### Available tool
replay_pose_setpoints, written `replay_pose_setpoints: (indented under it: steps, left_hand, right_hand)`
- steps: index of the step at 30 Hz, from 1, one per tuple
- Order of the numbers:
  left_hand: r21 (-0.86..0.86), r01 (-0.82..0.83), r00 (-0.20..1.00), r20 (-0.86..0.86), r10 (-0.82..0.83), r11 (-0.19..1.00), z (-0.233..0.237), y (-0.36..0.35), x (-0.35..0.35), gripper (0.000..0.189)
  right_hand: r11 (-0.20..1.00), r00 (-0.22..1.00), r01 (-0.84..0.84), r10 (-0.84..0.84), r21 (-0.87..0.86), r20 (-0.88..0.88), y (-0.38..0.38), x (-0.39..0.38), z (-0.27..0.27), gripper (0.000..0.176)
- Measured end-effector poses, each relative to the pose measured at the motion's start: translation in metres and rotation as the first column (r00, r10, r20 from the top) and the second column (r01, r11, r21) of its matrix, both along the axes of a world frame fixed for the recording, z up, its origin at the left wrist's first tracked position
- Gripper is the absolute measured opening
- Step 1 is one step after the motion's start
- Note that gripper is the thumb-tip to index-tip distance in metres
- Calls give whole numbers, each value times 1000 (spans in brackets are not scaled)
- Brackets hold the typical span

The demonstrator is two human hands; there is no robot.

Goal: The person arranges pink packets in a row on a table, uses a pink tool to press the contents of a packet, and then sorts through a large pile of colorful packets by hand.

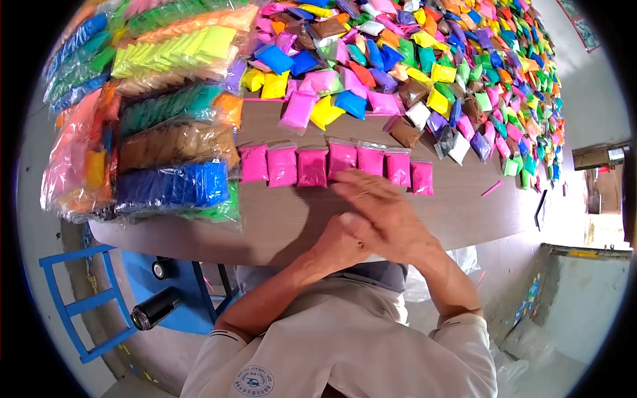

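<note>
My right hand (385, 215) is over the near part of the table, its fingers stretched out, slightly blurred, and pointing toward the pink packets. My left hand (340, 240) meets it at the palm side; most of its fingers are hidden behind the right hand. Nothing shows held in either hand. Just beyond the fingertips lies a row of several small clear bags filled with bright pink material, among them a pink packet (312, 167) in the middle and another pink packet (421, 179) at the right end.
Large clear bags of sorted packets, such as a blue bundle (172, 188), are stacked at left. A big heap of mixed-colour packets (424, 60) covers the table's far side and right. A pink strip (492, 188) lies on the table (265, 222). A black flask (156, 310) rests on a blue stool.
</note>
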State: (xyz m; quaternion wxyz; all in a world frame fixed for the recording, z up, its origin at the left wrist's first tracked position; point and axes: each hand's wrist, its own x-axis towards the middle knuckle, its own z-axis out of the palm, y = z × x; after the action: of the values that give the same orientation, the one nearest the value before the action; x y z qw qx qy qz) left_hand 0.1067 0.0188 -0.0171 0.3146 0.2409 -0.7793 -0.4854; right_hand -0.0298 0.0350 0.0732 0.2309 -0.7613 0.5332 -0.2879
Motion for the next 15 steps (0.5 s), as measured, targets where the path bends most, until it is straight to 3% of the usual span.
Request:
replay_pose_setpoints:
  steps: [1,3,8,12,15]
  left_hand:
    - [-13,-22,1000,-22,22,1000,-4,0,0,12]
    - [-23,-12,1000,-13,12,1000,-6,-2,2,13]
    - [-3,94,995,45,-94,996,1,-11,21,14]
    - [-3,113,992,64,-113,994,2,-13,21,14]
    - [-27,75,996,59,-73,997,-1,-9,9,15]
  right_hand:
    - [993,993,-111,112,35,-20,-7,11,7,53]
    - [985,978,-166,172,56,-119,-19,36,11,59]
    - [970,927,-204,235,133,-293,-50,74,-13,70]
    - [982,947,-151,177,117,-267,-47,81,-20,68]
    - [998,946,29,-7,63,-324,-26,62,-10,66]
